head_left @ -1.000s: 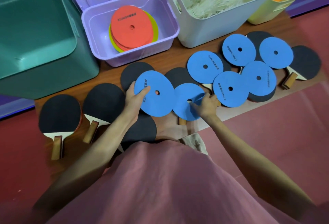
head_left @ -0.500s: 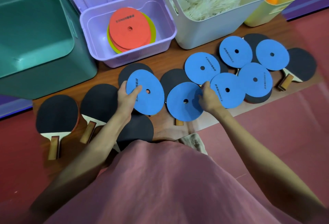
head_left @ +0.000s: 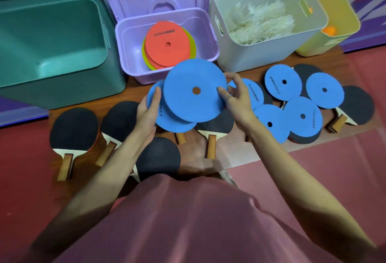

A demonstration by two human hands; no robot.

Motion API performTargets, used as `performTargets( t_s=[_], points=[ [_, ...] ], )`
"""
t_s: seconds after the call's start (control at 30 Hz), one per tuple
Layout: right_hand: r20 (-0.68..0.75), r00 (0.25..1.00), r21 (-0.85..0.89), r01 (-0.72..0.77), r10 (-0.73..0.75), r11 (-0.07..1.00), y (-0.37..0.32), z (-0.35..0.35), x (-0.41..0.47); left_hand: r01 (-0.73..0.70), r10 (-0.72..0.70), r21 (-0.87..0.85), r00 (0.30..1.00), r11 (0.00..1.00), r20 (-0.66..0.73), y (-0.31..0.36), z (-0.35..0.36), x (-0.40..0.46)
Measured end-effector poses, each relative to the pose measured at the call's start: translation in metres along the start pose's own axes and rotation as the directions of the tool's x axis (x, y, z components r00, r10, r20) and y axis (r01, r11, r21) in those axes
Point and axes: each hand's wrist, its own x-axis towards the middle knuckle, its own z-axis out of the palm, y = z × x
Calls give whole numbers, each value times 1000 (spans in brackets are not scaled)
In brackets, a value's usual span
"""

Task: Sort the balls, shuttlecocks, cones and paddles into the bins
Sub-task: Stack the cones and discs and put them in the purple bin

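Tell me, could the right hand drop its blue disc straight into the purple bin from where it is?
Probably yes. The right hand pinches the upper blue disc just in front of the purple bin, whose top is open. Only flat orange discs lie inside, so nothing seems to block it.

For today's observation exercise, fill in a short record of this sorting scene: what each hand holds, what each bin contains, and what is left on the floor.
Left hand: holds the lower blue disc
Right hand: pinches the upper blue disc, overlapping the lower one
Green bin: nothing visible inside
Purple bin: orange disc on top of yellow ones
White bin: shuttlecocks
Yellow bin: orange ball
Left on the floor: black paddles and five more blue discs
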Motion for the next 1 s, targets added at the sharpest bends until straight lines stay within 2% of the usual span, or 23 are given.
performTargets(
  t_s=[0.1, 0.2, 0.3, 0.47, 0.6, 0.67, 0.8, 1.0],
  points=[
    [64, 998, -33, 15, -13, 999, 1, 18, 10, -21, 23, -50, 998, 999, 53, 11, 6, -2],
    [151, 989, -38, 2, 4, 999, 4, 26, 18, 7, -6, -111, 1000, 994, 14, 19, 8, -1],
    [225, 973, -95, 65, -43, 993, 4, 31, 28, 17, -20, -115, 999, 993, -27, 22, 12, 3],
    [241, 959, -188, 197, -150, 962, 3, 33, 51, -3, -3, -100, 998, 995, -64, 25, 18, 11],
    [242, 955, -290, 240, -171, 926, 3, 32, 76, -30, 18, -135, 996, 990, -92, 33, 27, 24],
    [224, 963, -319, 218, -150, 922, 5, 31, 91, -50, 36, -148, 995, 988, -98, 39, 31, 34],
    [273, 959, -303, 13, 74, 953, 2, 30, 125, -64, 47, -160, 993, 985, -105, 52, 39, 65],
    [251, 967, -358, 48, 47, 933, -3, 39, 189, -72, 67, -35, 990, 997, -126, 63, 37, 133]
  ],
)
